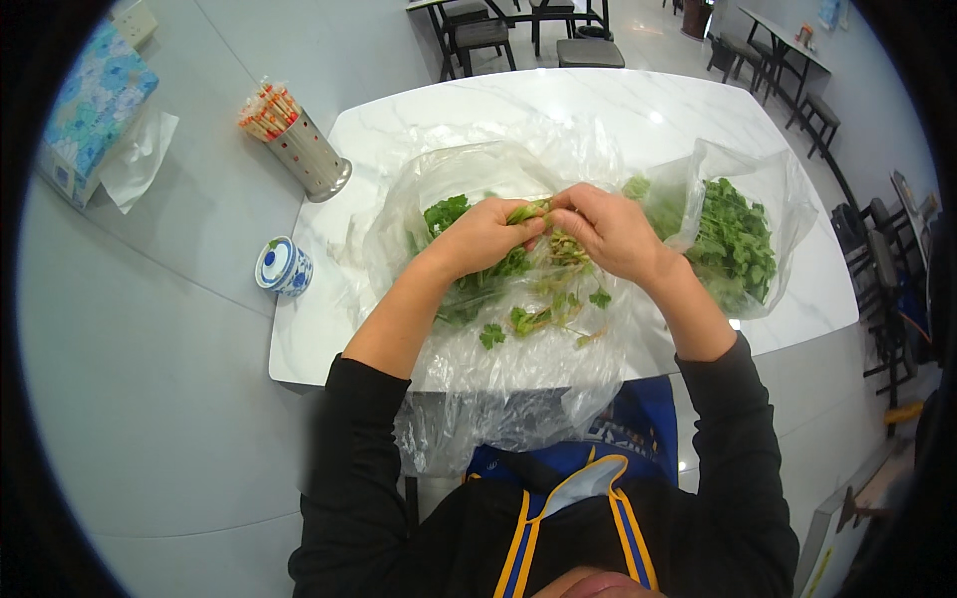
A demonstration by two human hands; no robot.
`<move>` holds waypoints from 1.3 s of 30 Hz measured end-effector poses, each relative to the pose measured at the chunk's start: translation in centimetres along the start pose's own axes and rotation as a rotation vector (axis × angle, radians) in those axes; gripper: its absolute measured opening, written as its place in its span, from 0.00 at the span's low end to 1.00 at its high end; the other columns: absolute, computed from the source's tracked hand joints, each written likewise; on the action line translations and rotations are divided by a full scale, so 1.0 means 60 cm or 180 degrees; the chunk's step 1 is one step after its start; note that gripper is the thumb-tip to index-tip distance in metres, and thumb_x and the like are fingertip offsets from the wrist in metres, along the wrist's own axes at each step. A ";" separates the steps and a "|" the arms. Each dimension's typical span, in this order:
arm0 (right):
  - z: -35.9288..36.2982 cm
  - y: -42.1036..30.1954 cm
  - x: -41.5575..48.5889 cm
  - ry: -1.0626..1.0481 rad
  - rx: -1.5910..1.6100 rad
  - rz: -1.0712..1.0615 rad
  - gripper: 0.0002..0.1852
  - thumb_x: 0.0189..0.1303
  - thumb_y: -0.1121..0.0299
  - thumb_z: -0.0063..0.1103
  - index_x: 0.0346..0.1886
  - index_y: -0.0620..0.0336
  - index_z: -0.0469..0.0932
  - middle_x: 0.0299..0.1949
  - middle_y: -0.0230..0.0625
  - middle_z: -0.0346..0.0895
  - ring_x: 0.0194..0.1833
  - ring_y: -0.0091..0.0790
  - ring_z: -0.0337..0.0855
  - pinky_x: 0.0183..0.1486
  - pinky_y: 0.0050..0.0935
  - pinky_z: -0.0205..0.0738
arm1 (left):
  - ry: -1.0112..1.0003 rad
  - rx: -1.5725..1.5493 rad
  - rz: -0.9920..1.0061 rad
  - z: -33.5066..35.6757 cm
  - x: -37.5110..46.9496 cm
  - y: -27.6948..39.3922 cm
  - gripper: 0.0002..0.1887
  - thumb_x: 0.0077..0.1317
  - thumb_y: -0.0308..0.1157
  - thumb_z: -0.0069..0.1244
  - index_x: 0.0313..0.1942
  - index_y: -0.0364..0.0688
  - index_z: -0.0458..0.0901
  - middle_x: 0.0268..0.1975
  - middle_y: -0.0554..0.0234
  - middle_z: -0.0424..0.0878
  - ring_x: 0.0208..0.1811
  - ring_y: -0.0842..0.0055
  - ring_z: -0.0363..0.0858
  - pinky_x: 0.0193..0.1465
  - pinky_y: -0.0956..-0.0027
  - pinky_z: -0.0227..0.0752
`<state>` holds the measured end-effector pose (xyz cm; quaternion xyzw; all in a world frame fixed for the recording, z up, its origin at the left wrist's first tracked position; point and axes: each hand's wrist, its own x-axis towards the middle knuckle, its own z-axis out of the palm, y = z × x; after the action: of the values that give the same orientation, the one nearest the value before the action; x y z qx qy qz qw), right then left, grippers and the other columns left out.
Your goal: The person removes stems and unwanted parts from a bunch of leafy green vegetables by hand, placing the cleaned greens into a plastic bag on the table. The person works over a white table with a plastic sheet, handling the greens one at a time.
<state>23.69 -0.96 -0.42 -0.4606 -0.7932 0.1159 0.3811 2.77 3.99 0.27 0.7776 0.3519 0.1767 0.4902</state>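
Note:
Above an open clear plastic bag, my left hand [490, 232] grips a small bunch of green herb stems [528, 212]. The fingertips of my right hand [609, 228] are pinched at the cut end of those stems; whether they hold a piece is hidden. Leafy herbs, like cilantro or parsley [446, 214], lie in the bag under my left hand. Below my hands, loose trimmed stems [566, 250] and torn leaves [529, 320] are scattered on a plastic sheet [516, 366]. To the right, a second clear bag [794, 217] holds a pile of leafy green herbs [733, 247].
The white marble-patterned table [718, 105] carries a perforated metal holder [310, 153] of wrapped chopsticks [271, 112] on the left. Near it stands a blue-and-white lidded jar [284, 267]. A tissue box [101, 105] is at the wall. Stools [591, 54] stand beyond the table.

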 end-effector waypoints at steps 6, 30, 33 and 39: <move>0.011 0.000 -0.002 0.0216 -0.0416 -0.0890 0.10 0.64 0.61 0.60 0.32 0.57 0.75 0.32 0.39 0.77 0.31 0.45 0.80 0.31 0.38 0.74 | -0.0430 -0.0481 -0.0428 -0.018 -0.014 0.018 0.12 0.72 0.40 0.49 0.38 0.41 0.84 0.26 0.78 0.75 0.23 0.91 0.66 0.26 0.82 0.61; 0.026 0.006 -0.041 -0.0742 0.2117 0.1699 0.16 0.71 0.58 0.53 0.32 0.60 0.78 0.25 0.30 0.74 0.25 0.24 0.71 0.27 0.25 0.68 | 0.1609 0.0005 0.0963 -0.017 -0.055 -0.006 0.15 0.71 0.40 0.51 0.47 0.37 0.82 0.38 0.64 0.84 0.40 0.77 0.81 0.46 0.72 0.73; 0.045 0.011 -0.040 -0.0713 0.0986 0.1259 0.10 0.68 0.66 0.55 0.40 0.63 0.80 0.34 0.36 0.79 0.34 0.31 0.78 0.38 0.29 0.72 | 0.1646 0.0044 0.1098 -0.035 -0.057 0.007 0.15 0.72 0.40 0.50 0.47 0.36 0.81 0.36 0.66 0.81 0.37 0.80 0.78 0.47 0.74 0.71; 0.090 0.063 -0.008 0.0147 0.0198 0.0305 0.10 0.63 0.78 0.51 0.45 0.64 0.81 0.45 0.45 0.82 0.44 0.48 0.81 0.49 0.37 0.75 | 0.1443 -0.0187 0.0808 -0.057 -0.062 0.034 0.11 0.74 0.36 0.47 0.45 0.37 0.80 0.30 0.70 0.78 0.34 0.82 0.76 0.41 0.76 0.70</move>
<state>22.43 1.60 -6.37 -0.4885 -0.7572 0.1479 0.4075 -1.16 2.91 3.88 0.7416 0.3471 0.4167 0.3950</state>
